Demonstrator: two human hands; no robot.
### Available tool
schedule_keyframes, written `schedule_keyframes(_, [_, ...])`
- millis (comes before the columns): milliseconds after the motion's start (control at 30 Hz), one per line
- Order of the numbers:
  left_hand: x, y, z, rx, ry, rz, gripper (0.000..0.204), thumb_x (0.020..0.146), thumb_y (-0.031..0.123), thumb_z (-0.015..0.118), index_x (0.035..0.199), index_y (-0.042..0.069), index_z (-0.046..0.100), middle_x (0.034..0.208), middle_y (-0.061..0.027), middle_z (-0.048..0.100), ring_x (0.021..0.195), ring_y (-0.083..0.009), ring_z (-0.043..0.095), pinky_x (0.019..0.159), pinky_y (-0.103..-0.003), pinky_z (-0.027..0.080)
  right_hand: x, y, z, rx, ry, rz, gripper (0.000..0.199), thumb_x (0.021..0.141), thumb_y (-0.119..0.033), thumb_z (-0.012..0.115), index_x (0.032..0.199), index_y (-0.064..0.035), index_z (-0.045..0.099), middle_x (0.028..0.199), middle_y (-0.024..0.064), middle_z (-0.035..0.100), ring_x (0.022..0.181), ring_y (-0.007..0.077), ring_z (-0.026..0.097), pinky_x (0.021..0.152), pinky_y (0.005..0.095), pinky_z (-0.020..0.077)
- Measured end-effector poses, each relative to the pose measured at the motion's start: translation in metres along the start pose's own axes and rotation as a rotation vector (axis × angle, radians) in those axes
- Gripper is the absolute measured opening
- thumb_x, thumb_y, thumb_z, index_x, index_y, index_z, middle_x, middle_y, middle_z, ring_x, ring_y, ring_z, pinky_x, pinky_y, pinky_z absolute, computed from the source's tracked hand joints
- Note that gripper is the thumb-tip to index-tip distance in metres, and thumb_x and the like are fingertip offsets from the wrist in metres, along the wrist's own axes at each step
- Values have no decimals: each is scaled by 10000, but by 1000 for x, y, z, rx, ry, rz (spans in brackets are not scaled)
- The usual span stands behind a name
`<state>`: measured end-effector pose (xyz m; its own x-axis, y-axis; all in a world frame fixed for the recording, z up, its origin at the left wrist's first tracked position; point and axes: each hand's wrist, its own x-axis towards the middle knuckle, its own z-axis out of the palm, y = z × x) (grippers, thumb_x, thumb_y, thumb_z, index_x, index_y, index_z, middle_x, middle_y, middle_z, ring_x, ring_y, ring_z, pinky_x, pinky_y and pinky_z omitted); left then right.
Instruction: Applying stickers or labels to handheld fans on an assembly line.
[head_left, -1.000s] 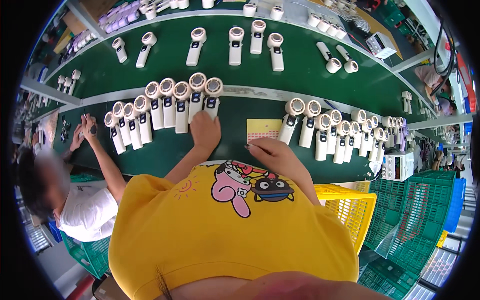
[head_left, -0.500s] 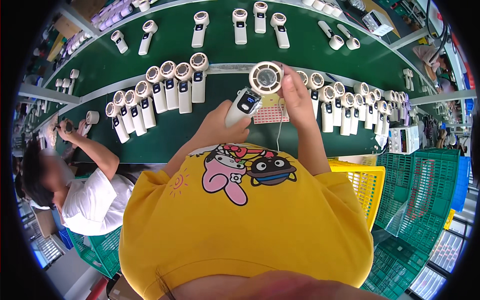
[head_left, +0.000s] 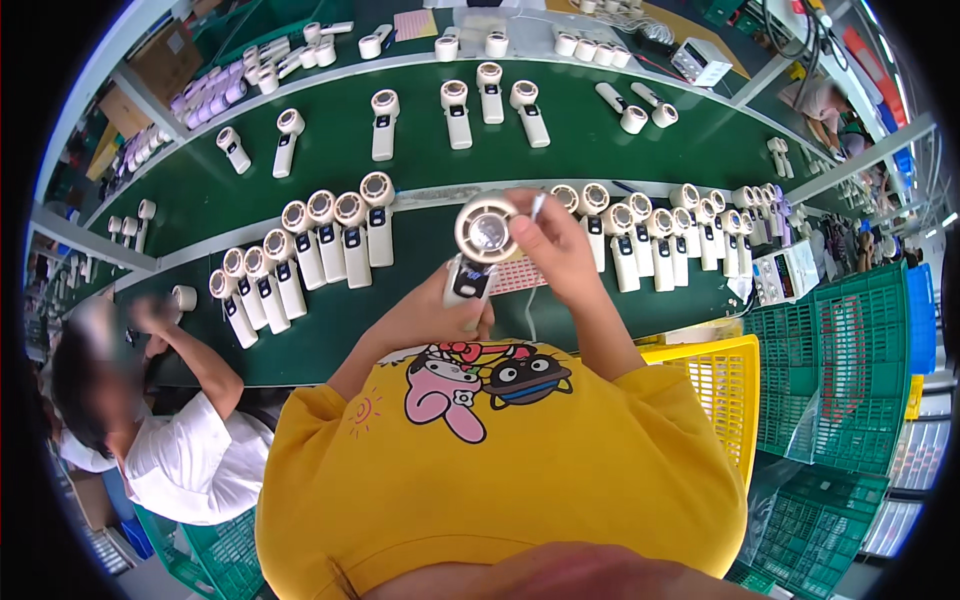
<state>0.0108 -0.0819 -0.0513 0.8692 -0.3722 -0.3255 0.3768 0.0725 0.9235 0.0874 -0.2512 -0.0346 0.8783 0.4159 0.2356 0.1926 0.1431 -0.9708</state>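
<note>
My left hand (head_left: 430,312) is wrapped round the handle of a cream handheld fan (head_left: 487,232), which stands nearly upright with its round, ringed head facing up at me. A dark display sits at the top of the handle. Beside the head, my right hand (head_left: 560,248) is closed, its thumb at the fan's rim. Between its fingers sticks up a thin white piece (head_left: 538,207), too blurred to name. Below that hand a white cable (head_left: 531,312) hangs over a sheet with red marks (head_left: 515,276).
Cream fans stand in rows along the bench to the left (head_left: 320,235) and right (head_left: 640,235). More fans (head_left: 455,115) lie on the green belt beyond. A yellow basket (head_left: 745,400) and green crates (head_left: 840,370) are at my right. A co-worker (head_left: 190,450) sits at my left.
The view has tilted up, showing more of the far side. The fan has turned more upright and sits closer to my body. The thin white piece now shows in my right hand.
</note>
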Motion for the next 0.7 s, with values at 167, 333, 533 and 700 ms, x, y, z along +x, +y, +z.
schedule_keyframes(167, [-29,33,-57,-753,-236,712,483,859,257,477,1197,-53,325,1023,-209,473,737,-212,516,608,-273,429,-3,-11,3,149,-57,127,301,879,-206,491,1089,9,496,875,87,568,708,132,519,636,245,421])
schedule_keyframes(333, [-163,81,-55,-195,233,1344,484,779,233,521,1117,-60,337,986,-144,436,755,-185,455,711,-323,402,-5,1,15,-212,-70,339,286,888,-213,447,1065,4,505,883,100,566,711,171,521,637,265,417])
schedule_keyframes(533, [-184,87,-8,134,270,1525,462,708,355,623,1044,78,468,894,-10,470,630,-134,445,869,-312,321,-22,34,33,-563,-269,143,245,881,-175,412,1017,1,515,857,131,574,706,222,531,628,296,418])
schedule_keyframes(700, [-184,86,-6,116,165,1479,494,728,384,596,1079,76,435,935,-25,459,666,-143,440,876,-340,313,-21,38,25,-696,-301,41,218,868,-160,417,971,6,515,834,151,586,715,277,544,642,335,424])
